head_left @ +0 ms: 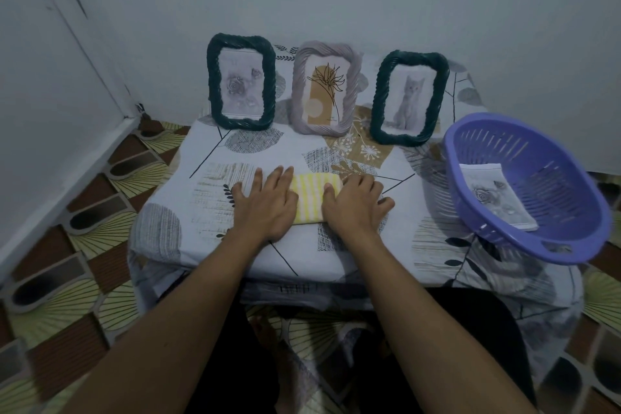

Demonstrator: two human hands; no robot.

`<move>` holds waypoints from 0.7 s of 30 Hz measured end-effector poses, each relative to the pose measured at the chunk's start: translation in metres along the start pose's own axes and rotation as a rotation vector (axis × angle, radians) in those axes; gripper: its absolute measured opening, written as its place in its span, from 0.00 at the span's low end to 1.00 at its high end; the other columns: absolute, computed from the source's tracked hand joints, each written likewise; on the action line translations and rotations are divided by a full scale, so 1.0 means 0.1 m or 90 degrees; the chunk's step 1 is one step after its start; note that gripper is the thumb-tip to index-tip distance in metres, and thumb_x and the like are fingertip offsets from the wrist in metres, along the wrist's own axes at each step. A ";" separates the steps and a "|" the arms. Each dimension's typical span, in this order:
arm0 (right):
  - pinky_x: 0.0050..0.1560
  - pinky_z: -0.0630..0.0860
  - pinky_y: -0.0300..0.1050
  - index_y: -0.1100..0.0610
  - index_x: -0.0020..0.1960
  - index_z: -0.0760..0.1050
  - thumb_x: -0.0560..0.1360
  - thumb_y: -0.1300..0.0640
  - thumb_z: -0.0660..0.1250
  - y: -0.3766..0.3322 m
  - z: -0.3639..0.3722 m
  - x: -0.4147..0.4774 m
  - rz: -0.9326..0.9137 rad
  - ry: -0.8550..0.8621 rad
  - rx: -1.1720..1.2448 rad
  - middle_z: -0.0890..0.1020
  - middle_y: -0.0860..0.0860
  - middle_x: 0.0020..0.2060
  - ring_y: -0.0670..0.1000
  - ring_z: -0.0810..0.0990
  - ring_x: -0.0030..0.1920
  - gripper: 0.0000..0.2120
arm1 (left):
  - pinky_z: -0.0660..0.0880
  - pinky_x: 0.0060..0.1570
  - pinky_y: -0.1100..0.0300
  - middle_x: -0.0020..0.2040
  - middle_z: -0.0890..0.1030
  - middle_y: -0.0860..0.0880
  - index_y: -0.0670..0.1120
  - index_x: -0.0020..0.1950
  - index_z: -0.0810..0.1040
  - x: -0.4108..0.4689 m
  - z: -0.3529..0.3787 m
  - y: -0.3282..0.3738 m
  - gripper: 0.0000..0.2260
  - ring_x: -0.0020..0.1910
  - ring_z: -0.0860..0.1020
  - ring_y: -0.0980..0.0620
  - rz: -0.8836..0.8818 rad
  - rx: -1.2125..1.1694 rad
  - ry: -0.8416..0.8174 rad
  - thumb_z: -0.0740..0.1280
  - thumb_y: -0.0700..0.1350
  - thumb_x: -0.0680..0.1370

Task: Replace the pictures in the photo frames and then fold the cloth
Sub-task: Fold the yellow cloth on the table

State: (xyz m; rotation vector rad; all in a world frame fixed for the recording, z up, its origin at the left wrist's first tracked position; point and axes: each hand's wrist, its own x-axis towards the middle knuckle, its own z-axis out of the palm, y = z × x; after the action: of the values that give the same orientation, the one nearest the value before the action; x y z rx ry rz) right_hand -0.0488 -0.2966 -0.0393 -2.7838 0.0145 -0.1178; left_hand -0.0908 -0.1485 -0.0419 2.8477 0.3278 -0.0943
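Folded cloth [309, 197]: yellow-and-white striped, a small compact rectangle lying flat at the near middle of the table, between the two hands.

Left hand [265, 207]: palm down on the cloth's left end, fingers straight and slightly spread, tips reaching past it onto the tablecloth [268, 151].

Right hand [353, 207]: palm down on the cloth's right end, fingers straight and close together, thumb held out to the side.

Left photo frame [212, 84]: dark green, rope-twist border, upright, holding a pale rose print.

Middle photo frame [299, 91]: grey-lilac, same border, upright, holding a line drawing of a plant on tan shapes.

Right photo frame [378, 101]: dark green, upright, holding a kitten picture.

Purple slotted basket [554, 178]: on the table's right edge, tilted, containing a loose rose print [497, 198].

Tablecloth: leaf-patterned, draped over the near edge.
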 end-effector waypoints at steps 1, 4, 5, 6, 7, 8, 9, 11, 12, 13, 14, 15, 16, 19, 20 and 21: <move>0.62 0.59 0.58 0.53 0.66 0.70 0.79 0.42 0.58 0.00 -0.01 0.02 0.004 -0.008 0.008 0.71 0.54 0.65 0.57 0.66 0.67 0.21 | 0.43 0.72 0.34 0.82 0.49 0.56 0.57 0.81 0.47 -0.01 0.00 0.01 0.25 0.81 0.46 0.47 -0.009 -0.009 -0.001 0.45 0.54 0.82; 0.64 0.58 0.58 0.50 0.67 0.72 0.78 0.42 0.59 -0.01 -0.06 0.08 0.010 -0.060 0.039 0.71 0.54 0.67 0.57 0.64 0.68 0.20 | 0.40 0.72 0.34 0.81 0.51 0.57 0.57 0.81 0.49 -0.05 0.02 0.02 0.25 0.80 0.47 0.48 -0.037 -0.042 0.001 0.45 0.54 0.82; 0.65 0.58 0.59 0.49 0.67 0.72 0.79 0.42 0.59 -0.01 -0.06 0.10 0.009 -0.084 0.054 0.71 0.53 0.67 0.57 0.63 0.69 0.20 | 0.40 0.72 0.35 0.81 0.53 0.58 0.57 0.81 0.52 -0.06 0.02 0.02 0.25 0.80 0.47 0.49 -0.046 -0.057 -0.001 0.46 0.54 0.82; 0.65 0.57 0.59 0.48 0.68 0.71 0.79 0.43 0.59 -0.02 -0.06 0.11 0.004 -0.105 0.074 0.71 0.53 0.68 0.57 0.63 0.70 0.19 | 0.39 0.72 0.36 0.80 0.55 0.59 0.57 0.80 0.55 -0.07 0.01 0.02 0.24 0.80 0.49 0.50 -0.057 -0.077 -0.001 0.47 0.53 0.83; 0.65 0.57 0.59 0.48 0.68 0.71 0.79 0.45 0.60 -0.03 -0.07 0.12 -0.004 -0.117 0.104 0.72 0.52 0.68 0.57 0.63 0.70 0.18 | 0.39 0.73 0.39 0.80 0.57 0.59 0.58 0.79 0.59 -0.09 -0.01 0.00 0.23 0.80 0.50 0.52 -0.073 -0.107 0.004 0.48 0.52 0.83; 0.64 0.57 0.57 0.47 0.67 0.71 0.79 0.47 0.61 -0.04 -0.08 0.13 -0.011 -0.122 0.145 0.74 0.51 0.67 0.56 0.64 0.69 0.17 | 0.39 0.74 0.41 0.78 0.61 0.60 0.58 0.76 0.65 -0.10 -0.04 -0.02 0.21 0.79 0.52 0.54 -0.090 -0.147 0.013 0.50 0.52 0.83; 0.63 0.56 0.56 0.47 0.65 0.72 0.79 0.49 0.62 -0.05 -0.10 0.13 -0.017 -0.128 0.191 0.76 0.49 0.64 0.55 0.66 0.69 0.15 | 0.40 0.74 0.43 0.77 0.64 0.60 0.58 0.74 0.69 -0.13 -0.07 -0.04 0.20 0.78 0.54 0.55 -0.101 -0.192 0.023 0.52 0.51 0.83; 0.60 0.56 0.52 0.47 0.62 0.72 0.79 0.51 0.63 -0.09 -0.11 0.12 -0.027 -0.141 0.284 0.78 0.46 0.58 0.54 0.72 0.65 0.11 | 0.43 0.74 0.47 0.75 0.68 0.58 0.56 0.69 0.76 -0.19 -0.17 -0.08 0.18 0.77 0.58 0.55 -0.103 -0.272 0.032 0.54 0.49 0.82; 0.62 0.57 0.51 0.48 0.61 0.72 0.80 0.52 0.63 -0.12 -0.12 0.11 -0.033 -0.148 0.331 0.78 0.45 0.56 0.53 0.74 0.63 0.10 | 0.45 0.73 0.48 0.74 0.70 0.57 0.55 0.67 0.78 -0.22 -0.23 -0.10 0.17 0.76 0.61 0.54 -0.102 -0.297 0.030 0.55 0.49 0.83; 0.67 0.60 0.52 0.48 0.61 0.73 0.80 0.53 0.64 -0.16 -0.12 0.10 -0.047 -0.149 0.380 0.77 0.44 0.54 0.52 0.75 0.62 0.10 | 0.47 0.73 0.50 0.72 0.73 0.55 0.54 0.67 0.78 -0.24 -0.29 -0.12 0.17 0.75 0.64 0.52 -0.104 -0.311 0.033 0.55 0.50 0.83; 0.69 0.63 0.56 0.49 0.61 0.73 0.80 0.53 0.64 -0.19 -0.12 0.08 -0.073 -0.145 0.426 0.77 0.43 0.54 0.52 0.76 0.61 0.10 | 0.51 0.73 0.51 0.71 0.74 0.53 0.54 0.68 0.77 -0.26 -0.35 -0.13 0.17 0.73 0.66 0.50 -0.104 -0.323 0.039 0.55 0.51 0.83; 0.68 0.68 0.59 0.49 0.60 0.74 0.79 0.54 0.65 -0.22 -0.12 0.06 -0.105 -0.139 0.466 0.77 0.43 0.54 0.51 0.77 0.59 0.10 | 0.54 0.74 0.50 0.70 0.75 0.52 0.55 0.69 0.76 -0.27 -0.41 -0.15 0.18 0.71 0.69 0.48 -0.100 -0.340 0.043 0.56 0.52 0.82; 0.65 0.71 0.59 0.50 0.60 0.74 0.79 0.55 0.66 -0.26 -0.12 0.05 -0.139 -0.140 0.498 0.78 0.43 0.53 0.50 0.78 0.58 0.09 | 0.58 0.73 0.49 0.70 0.75 0.51 0.55 0.70 0.74 -0.27 -0.46 -0.17 0.20 0.70 0.70 0.48 -0.086 -0.367 0.042 0.57 0.54 0.80; 0.60 0.76 0.51 0.52 0.59 0.75 0.80 0.59 0.66 -0.40 -0.14 0.01 -0.222 -0.160 0.574 0.79 0.43 0.51 0.48 0.79 0.55 0.09 | 0.72 0.57 0.53 0.61 0.80 0.52 0.55 0.66 0.75 -0.27 -0.56 -0.24 0.23 0.59 0.77 0.50 -0.024 -0.432 0.012 0.56 0.57 0.73; 0.59 0.76 0.48 0.52 0.58 0.75 0.80 0.60 0.66 -0.44 -0.14 0.01 -0.243 -0.159 0.596 0.80 0.43 0.50 0.47 0.79 0.55 0.09 | 0.72 0.50 0.55 0.55 0.81 0.53 0.55 0.61 0.77 -0.27 -0.57 -0.27 0.19 0.54 0.78 0.50 -0.015 -0.437 0.011 0.57 0.55 0.74; 0.58 0.76 0.44 0.52 0.58 0.76 0.80 0.60 0.66 -0.48 -0.15 0.01 -0.260 -0.158 0.612 0.80 0.42 0.50 0.46 0.79 0.54 0.08 | 0.72 0.45 0.56 0.50 0.81 0.53 0.53 0.55 0.78 -0.27 -0.58 -0.31 0.14 0.50 0.79 0.50 -0.013 -0.442 0.018 0.58 0.54 0.75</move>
State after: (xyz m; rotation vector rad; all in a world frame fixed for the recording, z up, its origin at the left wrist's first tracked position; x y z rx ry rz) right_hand -0.0495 -0.2564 -0.0083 -1.7883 -0.5275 0.1018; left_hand -0.1222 -0.1093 0.0084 2.1601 0.3175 0.0488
